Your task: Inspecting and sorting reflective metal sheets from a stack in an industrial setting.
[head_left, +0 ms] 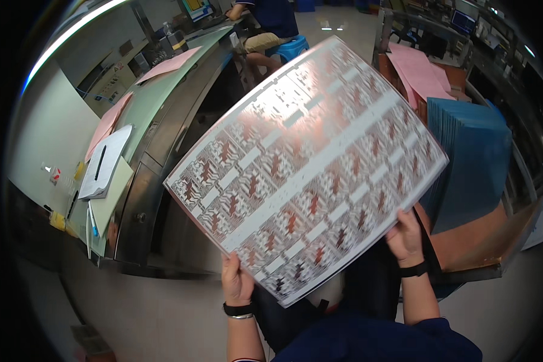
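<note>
We hold a large etched circuit panel (308,169) up before us, our left hand (236,282) closed on its near corner edge and our right hand (405,236) pinching the lower right edge. It looks thin, light and slightly bowed, likely flexible and easily creased, so edge holds suit it. Its long axis seems to run from lower left up toward the blue sheet stack (473,157) beyond, face tilted toward us.

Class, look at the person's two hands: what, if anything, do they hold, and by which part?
Both hands hold one large, thin, shiny panel patterned with copper-coloured circuits, gripped along its near bottom edge: left hand near the lower corner, right hand further right.
</note>
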A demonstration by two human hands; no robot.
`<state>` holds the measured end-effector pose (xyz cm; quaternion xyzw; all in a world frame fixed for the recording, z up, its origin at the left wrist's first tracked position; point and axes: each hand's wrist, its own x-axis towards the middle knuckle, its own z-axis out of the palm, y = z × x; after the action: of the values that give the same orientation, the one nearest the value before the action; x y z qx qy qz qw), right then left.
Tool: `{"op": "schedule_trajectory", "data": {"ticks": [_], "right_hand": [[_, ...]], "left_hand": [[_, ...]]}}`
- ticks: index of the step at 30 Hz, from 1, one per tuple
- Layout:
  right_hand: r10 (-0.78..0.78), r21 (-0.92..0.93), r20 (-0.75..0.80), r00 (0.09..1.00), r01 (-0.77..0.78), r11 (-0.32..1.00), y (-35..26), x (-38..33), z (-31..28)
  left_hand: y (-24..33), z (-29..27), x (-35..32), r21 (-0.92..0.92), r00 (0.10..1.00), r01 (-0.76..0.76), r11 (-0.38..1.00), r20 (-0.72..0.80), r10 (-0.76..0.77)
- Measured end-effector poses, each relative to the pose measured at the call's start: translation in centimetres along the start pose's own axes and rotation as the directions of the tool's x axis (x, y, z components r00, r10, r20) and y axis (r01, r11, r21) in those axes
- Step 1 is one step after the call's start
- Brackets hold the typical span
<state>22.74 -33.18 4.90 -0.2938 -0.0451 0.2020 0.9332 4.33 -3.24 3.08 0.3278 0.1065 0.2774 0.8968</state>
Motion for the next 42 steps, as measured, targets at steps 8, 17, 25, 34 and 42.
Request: {"op": "schedule_trajectory", "data": {"ticks": [8,17,25,34,42], "right_hand": [[-0.087,-0.188,0.046,0.995,0.095,0.978,-2.8,-1.6,-0.5],[-0.061,-0.250,0.070,0.996,0.077,0.965,-3.8,-1.5,0.9],[-0.082,-0.262,0.069,0.994,0.097,0.960,-3.8,-1.4,1.1],[-0.093,0.222,0.393,0.915,0.003,0.975,-0.5,-1.0,3.1],[0.079,-0.824,0.531,0.844,0.492,0.280,9.8,-6.8,5.2]], "left_hand": [[1.2,-4.6,-0.1,0.001,0.990,-0.077,0.997,-0.119,0.077],[1.2,-3.9,0.1,-0.011,0.985,0.014,1.000,-0.171,-0.016],[2.1,-4.8,0.1,0.003,0.984,0.096,0.995,-0.150,-0.094],[1.5,-1.3,1.9,-0.129,0.949,0.302,0.944,-0.055,-0.311],[-4.9,9.9,0.1,-0.168,0.974,0.203,0.965,0.133,-0.182]]}}
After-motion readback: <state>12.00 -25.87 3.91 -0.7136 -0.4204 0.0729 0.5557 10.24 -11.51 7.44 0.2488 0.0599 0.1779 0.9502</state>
